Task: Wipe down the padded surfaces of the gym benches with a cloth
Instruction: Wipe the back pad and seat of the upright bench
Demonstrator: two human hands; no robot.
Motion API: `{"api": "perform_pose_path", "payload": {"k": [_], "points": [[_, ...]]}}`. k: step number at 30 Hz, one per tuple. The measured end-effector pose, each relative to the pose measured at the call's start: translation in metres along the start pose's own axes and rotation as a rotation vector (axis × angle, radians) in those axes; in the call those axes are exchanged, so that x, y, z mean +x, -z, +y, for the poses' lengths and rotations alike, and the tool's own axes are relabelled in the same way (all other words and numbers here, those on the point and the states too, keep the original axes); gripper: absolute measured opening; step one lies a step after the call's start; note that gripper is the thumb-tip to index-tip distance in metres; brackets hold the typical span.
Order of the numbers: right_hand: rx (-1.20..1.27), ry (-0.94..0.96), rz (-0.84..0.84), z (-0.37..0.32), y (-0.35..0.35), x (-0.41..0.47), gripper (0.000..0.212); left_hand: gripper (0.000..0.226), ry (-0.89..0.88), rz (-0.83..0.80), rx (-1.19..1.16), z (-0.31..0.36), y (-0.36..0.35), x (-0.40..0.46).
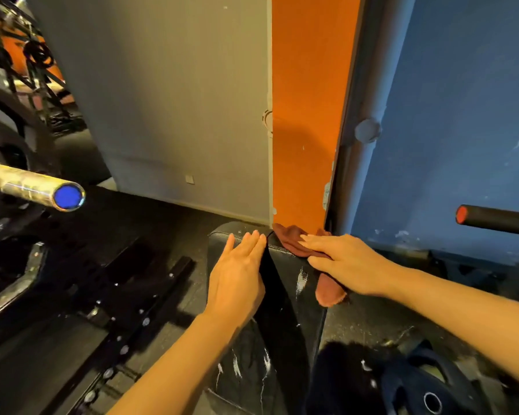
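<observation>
You had your left hand [237,274] flat, fingers straight, resting on the left side of the black padded vinyl bench [294,283]. Your right hand [345,262] was flat too, pressing the rust-brown cloth [294,241] onto the pad's far end near the orange wall strip [309,115], one corner hanging out under your palm.

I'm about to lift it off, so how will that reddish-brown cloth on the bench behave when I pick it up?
The cloth probably flops: it already drapes limply over the bench pad edge. It looks thin, so likely light. The right hand lies flat on it.
</observation>
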State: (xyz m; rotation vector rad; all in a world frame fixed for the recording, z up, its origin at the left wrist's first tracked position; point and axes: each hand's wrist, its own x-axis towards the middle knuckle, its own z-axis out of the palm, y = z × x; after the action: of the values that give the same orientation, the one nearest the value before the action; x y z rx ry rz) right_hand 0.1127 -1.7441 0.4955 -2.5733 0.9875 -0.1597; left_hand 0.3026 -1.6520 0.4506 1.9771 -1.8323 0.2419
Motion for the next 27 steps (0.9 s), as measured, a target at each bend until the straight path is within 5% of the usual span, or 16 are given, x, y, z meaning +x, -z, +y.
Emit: {"api": "perform_pose_path", "payload": {"k": [5,11,19,27], "points": [[-0.034,-0.094,-0.03,-0.002,-0.004,0.054,0.03,0.067,0.04,0.017,0.018,-0.001,-0.009,0.002],[0.026,0.158,0.059,0.016,-0.007,-0.004,0.048,0.062,0.064,0.063,-0.01,0.015,0.003,0.0],[-0.041,0.121,-0.031,0.01,-0.004,0.048,0.045,0.061,0.133,-0.057,0.019,0.025,0.013,0.002],[0.0,0.307,-0.061,0.025,0.0,0.009,0.049,0.072,0.144,-0.03,-0.066,0.018,0.005,0.001]]}}
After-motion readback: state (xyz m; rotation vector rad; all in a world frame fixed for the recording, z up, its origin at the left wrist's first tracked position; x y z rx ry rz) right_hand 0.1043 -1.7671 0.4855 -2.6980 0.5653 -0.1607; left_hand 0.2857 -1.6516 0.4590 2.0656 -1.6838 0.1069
